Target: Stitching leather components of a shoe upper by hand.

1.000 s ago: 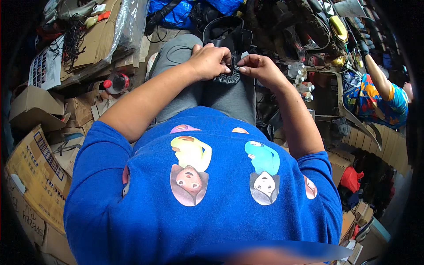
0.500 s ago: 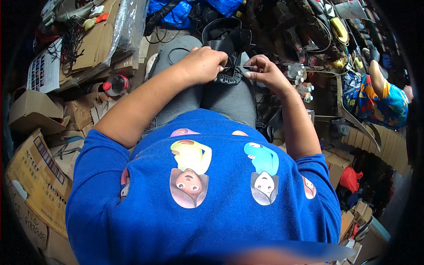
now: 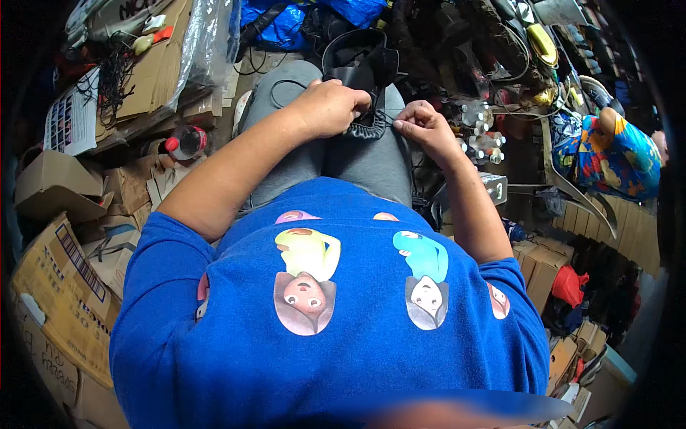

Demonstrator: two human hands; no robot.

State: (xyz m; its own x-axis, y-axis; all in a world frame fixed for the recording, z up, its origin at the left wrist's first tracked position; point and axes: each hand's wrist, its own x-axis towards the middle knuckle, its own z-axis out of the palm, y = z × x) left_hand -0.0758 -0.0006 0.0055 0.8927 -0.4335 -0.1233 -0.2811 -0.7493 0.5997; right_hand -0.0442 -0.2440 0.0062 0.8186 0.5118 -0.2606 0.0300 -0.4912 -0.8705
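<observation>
A black shoe upper (image 3: 351,75) with a gathered, ridged edge rests across my knees, its opening facing away from me. My left hand (image 3: 329,109) is closed at its left side, with the fingers curled against the gathered part. To the right, my right hand (image 3: 427,130) pinches a dark thread (image 3: 388,119) that runs to the upper. The fingertips of my left hand are partly hidden, so what lies beneath them does not show. A loop of black thread (image 3: 275,91) lies on my left thigh.
Left of my legs are a red-capped bottle (image 3: 187,143), an open cardboard box (image 3: 61,184) and stacked cardboard (image 3: 153,68). Several small bottles (image 3: 486,139) stand by my right hand. Another person in a colourful patterned garment (image 3: 607,156) is at the far right.
A thin metal needle-like tool showed between my hands earlier; it is not visible now. The right hand has shifted slightly down, and a dark thread shows at its fingertips.
</observation>
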